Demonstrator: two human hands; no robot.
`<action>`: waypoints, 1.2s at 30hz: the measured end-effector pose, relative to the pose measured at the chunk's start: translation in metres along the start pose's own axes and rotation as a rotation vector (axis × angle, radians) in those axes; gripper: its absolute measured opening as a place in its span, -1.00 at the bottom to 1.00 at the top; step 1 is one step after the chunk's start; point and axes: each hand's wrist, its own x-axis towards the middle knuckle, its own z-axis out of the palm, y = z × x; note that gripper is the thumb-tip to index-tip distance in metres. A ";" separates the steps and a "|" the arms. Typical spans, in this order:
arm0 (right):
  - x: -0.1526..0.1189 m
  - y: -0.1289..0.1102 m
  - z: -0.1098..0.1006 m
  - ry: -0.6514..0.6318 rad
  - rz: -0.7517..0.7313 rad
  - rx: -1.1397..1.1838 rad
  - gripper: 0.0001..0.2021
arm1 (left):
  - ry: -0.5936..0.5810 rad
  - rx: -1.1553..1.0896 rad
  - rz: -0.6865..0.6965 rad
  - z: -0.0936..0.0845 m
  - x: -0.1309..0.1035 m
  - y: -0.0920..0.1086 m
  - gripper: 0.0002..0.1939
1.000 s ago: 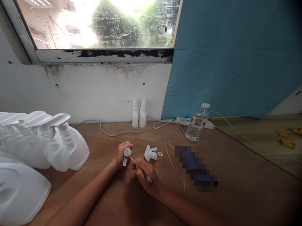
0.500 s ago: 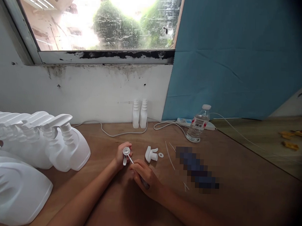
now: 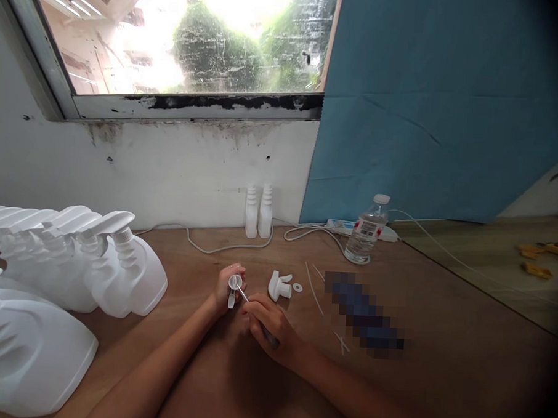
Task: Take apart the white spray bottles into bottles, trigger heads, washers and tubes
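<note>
Looks like a rough workshop

Matching white plastic bottles (image 3: 146, 277) crowd the left edge; a slim tool (image 3: 242, 293) and a loose trigger head (image 3: 274, 286) show mid-frame at a wooden table (image 3: 179, 272). Above, a stained white wall (image 3: 192, 168) and a window frame (image 3: 209, 109) with flaking paint fill the upper left; a creased blue sheet (image 3: 426, 104) covers the upper right. A power strip (image 3: 387, 234) lies on the table below it

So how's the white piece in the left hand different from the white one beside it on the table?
The held piece is in the left hand; the loose piece lies on the table. The held piece's round opening faces up; the loose piece's tube points sideways. Both are white.
</note>
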 end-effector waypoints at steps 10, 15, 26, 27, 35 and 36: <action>0.002 -0.002 -0.002 0.018 -0.026 0.074 -0.81 | -0.037 0.084 0.049 0.000 0.002 -0.004 -0.69; 0.003 -0.001 -0.001 0.067 0.053 0.138 -0.80 | -0.012 0.121 0.065 0.000 0.004 -0.007 -0.70; 0.002 0.018 -0.027 0.351 0.102 -0.259 -0.80 | 0.097 0.296 0.148 0.006 -0.001 -0.013 -0.55; 0.001 0.023 -0.034 0.365 0.122 -0.282 -0.79 | 0.100 0.314 0.157 0.007 -0.002 -0.013 -0.53; -0.019 0.051 -0.067 0.449 0.274 -0.383 -0.74 | 0.119 0.521 0.289 0.005 -0.001 -0.020 -0.55; -0.020 0.052 -0.068 0.452 0.285 -0.394 -0.73 | 0.126 0.571 0.314 0.005 -0.001 -0.021 -0.55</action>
